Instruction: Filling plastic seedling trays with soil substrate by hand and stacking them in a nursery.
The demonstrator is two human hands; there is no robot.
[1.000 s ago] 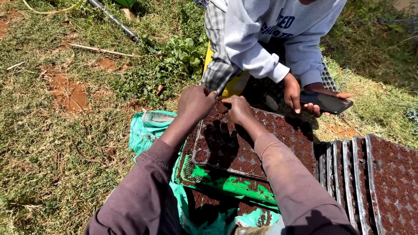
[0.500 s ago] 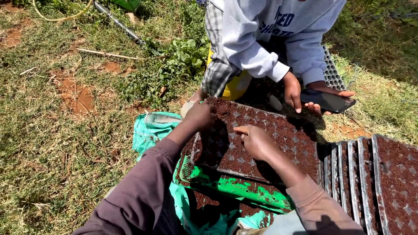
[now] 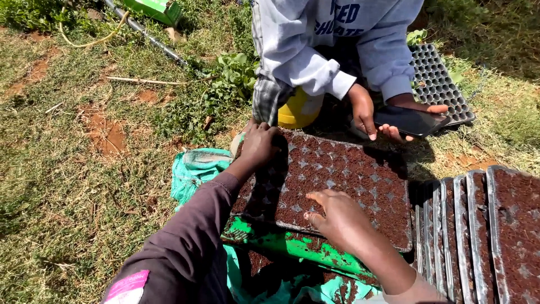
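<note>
Ground: dry grass [image 3: 67,186], green sheet [image 3: 194,169] under the work.
Seed tray: black, soil-filled [image 3: 360,180], lying flat before the person.
Left hand: [image 3: 260,145] curled over the tray's far left corner.
Right hand: [image 3: 337,217] open, flat on the soil.
Technique: light, even pressure seems best.

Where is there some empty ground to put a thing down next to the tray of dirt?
Bare grass lies open left of the green sheet, up to the leafy weeds. Crowded: the soil tray under the left hand and right hand, the stacked trays rightward, and another person's hands with a phone behind.
</note>
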